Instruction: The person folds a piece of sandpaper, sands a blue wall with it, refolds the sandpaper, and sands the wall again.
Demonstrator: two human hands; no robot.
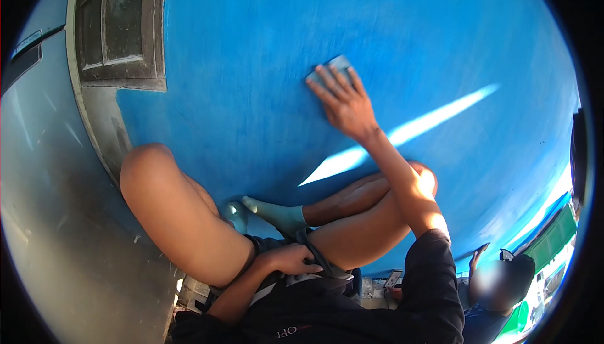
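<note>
My right hand [347, 106] reaches up to the blue wall [251, 42] with its fingers pressed flat over a thin grey-blue pad [340, 62]. Only the pad's upper edge and a strip by the fingertips show; whether it is sandpaper or a sponge I cannot tell. Down in my lap, my left hand [292, 259] is curled against the dark shorts [319, 257], its fingers closed on the cloth. The wall's paint looks streaky and uneven around the pad.
A wood-framed window [126, 23] and a large grey metallic panel [44, 174] stand at the left. My bent knees and socked feet [277, 215] are close to the wall. At lower right another person [497, 287] raises a hand to the wall. A sunlight streak crosses it.
</note>
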